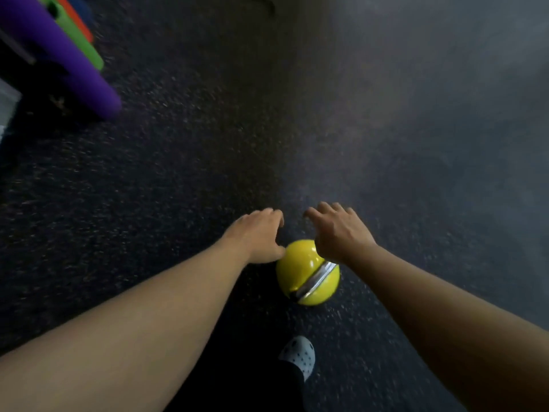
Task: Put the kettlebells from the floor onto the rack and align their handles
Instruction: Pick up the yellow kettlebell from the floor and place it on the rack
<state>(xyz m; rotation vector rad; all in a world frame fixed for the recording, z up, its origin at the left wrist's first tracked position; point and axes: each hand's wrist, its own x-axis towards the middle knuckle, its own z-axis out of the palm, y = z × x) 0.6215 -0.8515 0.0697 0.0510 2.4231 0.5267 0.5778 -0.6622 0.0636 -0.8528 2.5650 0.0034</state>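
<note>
A yellow kettlebell [303,272] with a shiny metal handle [316,281] stands on the dark speckled floor, low in the middle of the view. My left hand [257,236] hovers just above and left of it, fingers spread and holding nothing. My right hand [338,230] hovers just above and right of it, fingers also apart and empty. Neither hand touches the handle. The rack is out of view.
Purple [59,55], green [80,37] and orange foam rollers or mats lie at the upper left. My foot in a white perforated clog [300,353] stands just below the kettlebell. Dark rubber flooring [416,144] stretches ahead and to the right.
</note>
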